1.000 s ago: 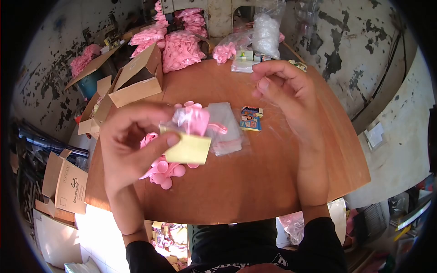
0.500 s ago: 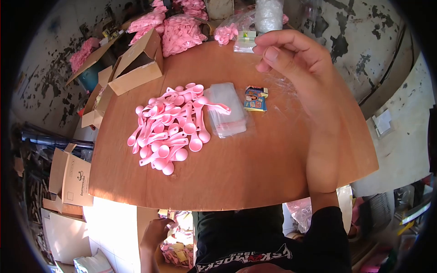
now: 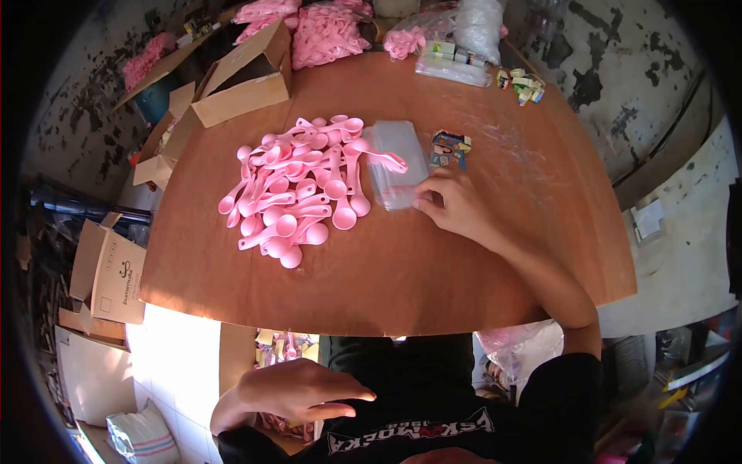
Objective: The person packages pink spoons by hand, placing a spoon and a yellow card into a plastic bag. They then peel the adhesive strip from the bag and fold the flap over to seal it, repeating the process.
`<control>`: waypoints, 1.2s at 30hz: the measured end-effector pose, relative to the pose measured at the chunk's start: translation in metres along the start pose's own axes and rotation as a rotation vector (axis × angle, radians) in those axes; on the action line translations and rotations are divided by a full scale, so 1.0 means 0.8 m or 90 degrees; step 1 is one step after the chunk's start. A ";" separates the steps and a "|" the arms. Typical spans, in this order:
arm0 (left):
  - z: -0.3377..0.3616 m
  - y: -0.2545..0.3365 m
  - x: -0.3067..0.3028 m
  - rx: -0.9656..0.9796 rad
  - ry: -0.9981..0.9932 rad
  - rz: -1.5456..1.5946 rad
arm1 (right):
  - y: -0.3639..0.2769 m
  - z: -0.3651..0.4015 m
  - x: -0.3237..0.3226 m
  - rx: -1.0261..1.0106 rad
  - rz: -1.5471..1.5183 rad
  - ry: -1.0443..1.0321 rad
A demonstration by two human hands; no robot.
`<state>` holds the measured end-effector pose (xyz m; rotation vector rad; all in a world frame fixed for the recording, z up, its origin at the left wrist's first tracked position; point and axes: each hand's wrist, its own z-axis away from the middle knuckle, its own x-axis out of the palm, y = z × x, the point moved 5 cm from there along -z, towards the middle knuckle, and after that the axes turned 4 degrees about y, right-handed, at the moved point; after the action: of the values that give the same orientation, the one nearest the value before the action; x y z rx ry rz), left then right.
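My right hand (image 3: 456, 203) is at the lower right edge of a stack of clear plastic bags (image 3: 398, 151), its thumb and forefinger curled together at the edge of a bag. Just beyond its knuckles lies a small blue and yellow printed packet (image 3: 450, 147). Left of the bags is a heap of pink plastic measuring spoons (image 3: 290, 185); one spoon's handle reaches over the stack. My left hand (image 3: 301, 389) hovers below the table's front edge, close to my body, fingers stretched and thumb apart, with nothing in it.
The brown wooden table (image 3: 464, 286) has an open cardboard box (image 3: 243, 97) at its back left. Bags of pink parts (image 3: 328, 35), a plastic roll (image 3: 478, 31) and small packets (image 3: 525, 85) line the back. Below the edge, a box (image 3: 239, 352) holds spoons and packets.
My right hand has come down from above the table's back right to the bag stack. My left hand has risen out of the box below the table and moved toward my body.
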<state>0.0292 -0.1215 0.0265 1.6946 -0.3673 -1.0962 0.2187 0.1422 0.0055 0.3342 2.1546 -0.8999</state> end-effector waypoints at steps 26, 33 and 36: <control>-0.243 -0.170 -0.245 -0.006 0.340 -0.844 | 0.005 0.029 0.003 -0.092 -0.067 0.208; -0.228 -0.156 -0.248 0.118 0.337 -0.935 | 0.009 0.030 0.004 -0.109 -0.057 0.204; -0.197 -0.119 -0.246 0.239 0.389 -0.958 | 0.010 0.030 0.004 -0.115 -0.047 0.209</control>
<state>0.0258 0.1473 0.0467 2.5269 1.3918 -1.4008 0.2338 0.1307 -0.0116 0.3313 2.5452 -0.7227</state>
